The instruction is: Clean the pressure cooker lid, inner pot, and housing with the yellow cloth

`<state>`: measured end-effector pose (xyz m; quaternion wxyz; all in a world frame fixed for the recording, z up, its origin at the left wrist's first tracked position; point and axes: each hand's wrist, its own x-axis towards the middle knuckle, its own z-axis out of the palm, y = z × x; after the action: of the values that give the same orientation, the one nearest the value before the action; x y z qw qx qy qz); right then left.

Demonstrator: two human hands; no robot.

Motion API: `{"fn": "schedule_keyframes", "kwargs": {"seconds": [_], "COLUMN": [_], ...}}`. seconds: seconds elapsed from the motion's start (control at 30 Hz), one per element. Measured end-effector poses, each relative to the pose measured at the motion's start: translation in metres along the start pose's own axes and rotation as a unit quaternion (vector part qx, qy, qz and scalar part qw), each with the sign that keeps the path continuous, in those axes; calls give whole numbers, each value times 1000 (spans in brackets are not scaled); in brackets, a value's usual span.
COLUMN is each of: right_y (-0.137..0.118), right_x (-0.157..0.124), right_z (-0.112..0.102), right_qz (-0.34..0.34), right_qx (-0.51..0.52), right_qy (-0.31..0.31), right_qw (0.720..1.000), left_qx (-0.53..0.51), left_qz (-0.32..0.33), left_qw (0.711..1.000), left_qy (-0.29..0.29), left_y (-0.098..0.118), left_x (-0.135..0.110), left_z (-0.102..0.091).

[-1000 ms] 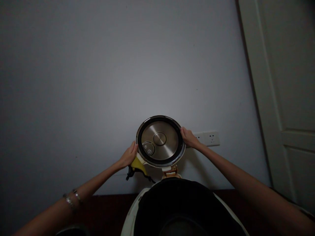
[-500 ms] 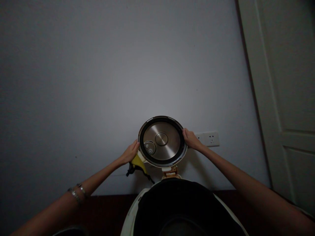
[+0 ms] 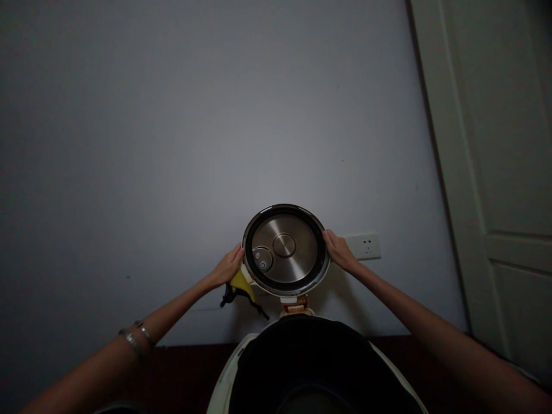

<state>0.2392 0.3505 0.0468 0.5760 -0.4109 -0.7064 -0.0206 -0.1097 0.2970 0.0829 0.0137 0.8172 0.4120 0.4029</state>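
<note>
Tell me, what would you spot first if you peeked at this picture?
The round shiny lid in the middle stands out first. It is tipped up against the grey wall, with the left hand and the right hand gripping its two sides. Right below it gapes the dark pot of a white cooker, and a wall socket sits just right of the lid.

A white wall socket point(image 3: 366, 246) sits just right of the right hand point(image 3: 340, 252). Farther right stands a pale panelled door point(image 3: 495, 172).
</note>
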Motion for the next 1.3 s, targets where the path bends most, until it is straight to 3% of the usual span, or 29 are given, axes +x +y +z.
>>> {"fn": "schedule_keyframes", "kwargs": {"seconds": [0.23, 0.4, 0.83, 1.03, 1.3], "right_y": [-8, -14, -16, -9, -3], "right_x": [-4, 0, 12, 8, 1], "right_z": [12, 19, 14, 13, 12], "right_qz": [37, 26, -17, -8, 14], "right_qx": [146, 151, 146, 143, 125], "right_qy": [48, 110, 92, 94, 106], "right_qw": [988, 982, 985, 985, 986], "left_qx": [-12, -18, -26, -61, -33], "left_qz": [-5, -4, -68, -30, -14], "left_qw": [1000, 1000, 997, 998, 999], "left_qy": [5, -2, 8, 0, -15], "left_y": [7, 12, 10, 7, 0], "left_x": [-2, -7, -19, -10, 6], "left_z": [-1, 0, 4, 7, 8]}}
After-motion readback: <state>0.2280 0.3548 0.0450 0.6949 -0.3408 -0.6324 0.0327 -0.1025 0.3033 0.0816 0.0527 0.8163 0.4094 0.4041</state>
